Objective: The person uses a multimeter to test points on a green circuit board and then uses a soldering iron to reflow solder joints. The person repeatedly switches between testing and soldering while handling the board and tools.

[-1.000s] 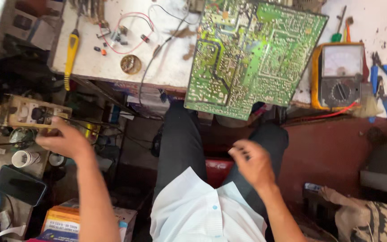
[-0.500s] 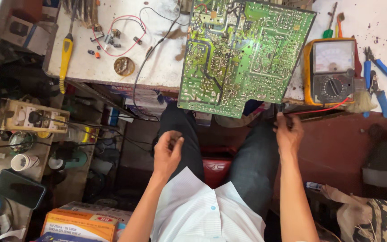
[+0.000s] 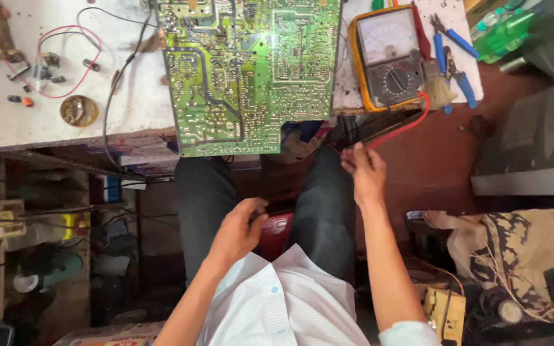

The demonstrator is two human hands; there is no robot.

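Below the bench edge, right hand (image 3: 365, 174) pinching red lead (image 3: 400, 128); left hand (image 3: 238, 232) loosely curled, empty.

I see the red lead (image 3: 397, 131) as a thin red wire that leaves the lower right corner of the meter (image 3: 389, 57), loops down off the bench (image 3: 8, 125) edge and runs left toward my right hand (image 3: 363, 174), whose fingertips pinch it just below the bench. A black lead (image 3: 373, 125) lies close beside it, along the same slanting line. The meter is a yellow-cased analogue one with a pale dial face above and a black round selector below; it lies flat at the right end of the bench, just right of the green board (image 3: 251, 70).
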